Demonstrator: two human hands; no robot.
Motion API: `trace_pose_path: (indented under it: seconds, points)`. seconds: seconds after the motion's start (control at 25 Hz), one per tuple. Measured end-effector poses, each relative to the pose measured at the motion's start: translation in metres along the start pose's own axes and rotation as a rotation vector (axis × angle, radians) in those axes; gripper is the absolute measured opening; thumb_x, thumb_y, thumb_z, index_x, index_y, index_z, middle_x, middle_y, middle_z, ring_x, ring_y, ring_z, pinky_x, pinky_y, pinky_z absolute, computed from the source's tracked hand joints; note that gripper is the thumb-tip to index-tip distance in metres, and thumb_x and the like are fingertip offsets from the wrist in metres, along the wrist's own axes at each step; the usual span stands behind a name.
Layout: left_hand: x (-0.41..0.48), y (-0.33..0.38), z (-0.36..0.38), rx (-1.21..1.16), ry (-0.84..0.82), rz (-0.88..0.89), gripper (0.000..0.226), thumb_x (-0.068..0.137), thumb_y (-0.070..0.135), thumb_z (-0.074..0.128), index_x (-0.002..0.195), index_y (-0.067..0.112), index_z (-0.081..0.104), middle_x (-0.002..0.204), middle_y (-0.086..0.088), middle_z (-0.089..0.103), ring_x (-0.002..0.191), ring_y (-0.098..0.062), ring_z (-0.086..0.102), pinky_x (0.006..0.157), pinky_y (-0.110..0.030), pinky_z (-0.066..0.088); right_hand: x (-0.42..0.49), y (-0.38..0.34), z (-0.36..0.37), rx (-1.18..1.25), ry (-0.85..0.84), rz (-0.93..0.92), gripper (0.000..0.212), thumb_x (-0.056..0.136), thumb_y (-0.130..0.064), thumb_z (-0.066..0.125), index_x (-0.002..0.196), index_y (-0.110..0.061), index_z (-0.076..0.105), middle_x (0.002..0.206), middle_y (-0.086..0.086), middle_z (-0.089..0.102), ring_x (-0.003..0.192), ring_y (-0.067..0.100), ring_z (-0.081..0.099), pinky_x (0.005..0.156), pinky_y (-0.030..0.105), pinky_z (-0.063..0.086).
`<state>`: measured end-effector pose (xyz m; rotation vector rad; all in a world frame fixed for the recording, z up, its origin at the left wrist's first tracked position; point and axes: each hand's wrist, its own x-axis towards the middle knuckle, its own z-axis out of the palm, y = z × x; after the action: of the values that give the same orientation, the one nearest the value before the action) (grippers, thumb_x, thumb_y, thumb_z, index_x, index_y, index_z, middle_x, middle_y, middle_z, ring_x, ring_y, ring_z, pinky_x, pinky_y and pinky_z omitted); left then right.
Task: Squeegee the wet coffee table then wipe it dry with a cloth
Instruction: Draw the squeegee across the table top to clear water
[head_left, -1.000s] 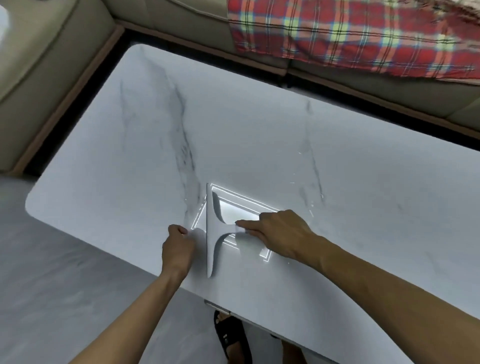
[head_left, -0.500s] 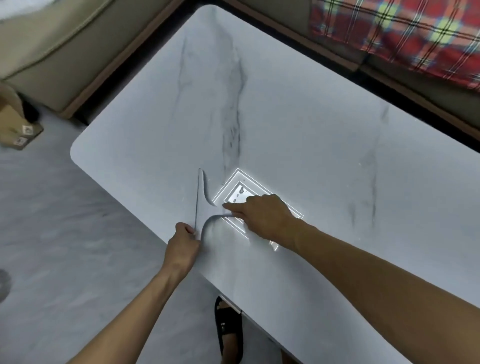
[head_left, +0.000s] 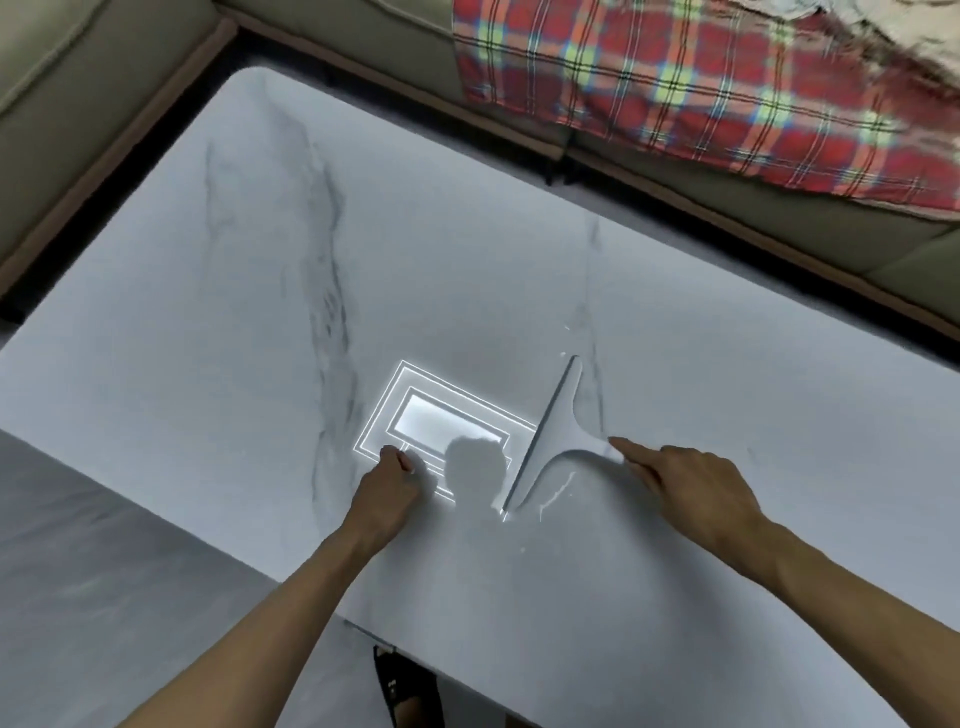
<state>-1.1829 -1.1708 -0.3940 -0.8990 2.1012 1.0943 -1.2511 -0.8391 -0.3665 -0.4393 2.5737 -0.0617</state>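
Currently, a white plastic squeegee (head_left: 558, 431) with a long straight blade and a flared T-shaped neck sits blade-down on the glossy white, grey-veined marble coffee table (head_left: 208, 364), near its front edge. The right hand (head_left: 691, 488) grips the handle, forefinger laid straight along it, likely to press the blade flat. The left hand (head_left: 387, 483), well apart, rests on the tabletop as an empty-looking fist, probably bracing. Thin water streaks (head_left: 556, 496) glisten just beside the blade.

no readable txt, no labels (nothing legible anywhere)
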Motion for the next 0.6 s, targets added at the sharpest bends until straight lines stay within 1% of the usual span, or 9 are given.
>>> trace_pose_path:
  seconds: [0.08, 0.12, 0.28, 0.36, 0.44, 0.48, 0.6]
  points:
    - [-0.003, 0.018, 0.014, -0.001, -0.028, 0.038, 0.013, 0.089, 0.017, 0.044, 0.1, 0.01, 0.045, 0.077, -0.002, 0.057, 0.064, -0.017, 0.049, 0.053, -0.029, 0.035, -0.017, 0.012, -0.004, 0.001, 0.026, 0.044, 0.042, 0.102, -0.041, 0.022, 0.141, -0.057, 0.029, 0.083, -0.009, 0.057, 0.077, 0.022, 0.06, 0.062, 0.03, 0.039]
    - [-0.004, 0.023, 0.018, -0.014, -0.024, 0.053, 0.012, 0.089, 0.016, 0.046, 0.1, 0.01, 0.045, 0.075, -0.001, 0.055, 0.063, -0.017, 0.048, 0.052, -0.029, 0.034, -0.019, 0.008, -0.006, -0.001, 0.036, 0.02, 0.041, 0.102, -0.042, 0.022, 0.14, -0.057, 0.029, 0.083, -0.009, 0.056, 0.076, 0.022, 0.061, 0.061, 0.03, 0.038]
    - [-0.002, 0.011, 0.004, -0.102, 0.09, 0.014, 0.008, 0.091, 0.012, 0.044, 0.099, 0.013, 0.045, 0.076, -0.002, 0.054, 0.064, -0.017, 0.049, 0.053, -0.028, 0.037, 0.0, -0.039, -0.013, -0.009, 0.046, -0.174, 0.039, 0.103, -0.044, 0.024, 0.139, -0.056, 0.031, 0.084, -0.006, 0.058, 0.076, 0.025, 0.062, 0.058, 0.03, 0.033]
    - [-0.002, -0.01, -0.014, -0.131, 0.145, -0.028, 0.006, 0.092, 0.013, 0.043, 0.098, 0.013, 0.045, 0.077, -0.002, 0.053, 0.064, -0.017, 0.048, 0.053, -0.028, 0.037, 0.011, -0.069, -0.014, -0.021, 0.087, -0.253, 0.036, 0.102, -0.044, 0.028, 0.136, -0.054, 0.035, 0.079, -0.004, 0.057, 0.068, 0.027, 0.061, 0.054, 0.031, 0.035]
    - [-0.003, -0.037, -0.038, -0.165, 0.245, -0.097, 0.01, 0.09, 0.011, 0.042, 0.1, 0.013, 0.045, 0.08, -0.003, 0.054, 0.065, -0.019, 0.049, 0.053, -0.028, 0.037, 0.02, -0.106, -0.013, -0.049, 0.103, -0.366, 0.033, 0.102, -0.043, 0.03, 0.133, -0.052, 0.038, 0.075, -0.004, 0.056, 0.062, 0.028, 0.059, 0.052, 0.031, 0.035]
    - [-0.006, -0.053, -0.051, -0.183, 0.307, -0.14, 0.015, 0.088, 0.009, 0.041, 0.102, 0.013, 0.046, 0.081, -0.003, 0.054, 0.065, -0.019, 0.049, 0.052, -0.028, 0.037, 0.026, -0.129, -0.011, -0.041, 0.089, -0.427, 0.034, 0.102, -0.043, 0.03, 0.133, -0.052, 0.038, 0.077, -0.004, 0.057, 0.063, 0.028, 0.06, 0.053, 0.03, 0.035]
    - [-0.012, -0.094, -0.083, -0.247, 0.464, -0.215, 0.022, 0.085, 0.003, 0.039, 0.103, 0.013, 0.045, 0.083, -0.006, 0.054, 0.063, -0.018, 0.049, 0.051, -0.027, 0.036, 0.052, -0.206, -0.005, -0.057, -0.004, -0.617, 0.037, 0.103, -0.045, 0.027, 0.138, -0.055, 0.034, 0.09, -0.004, 0.059, 0.075, 0.03, 0.062, 0.058, 0.03, 0.029]
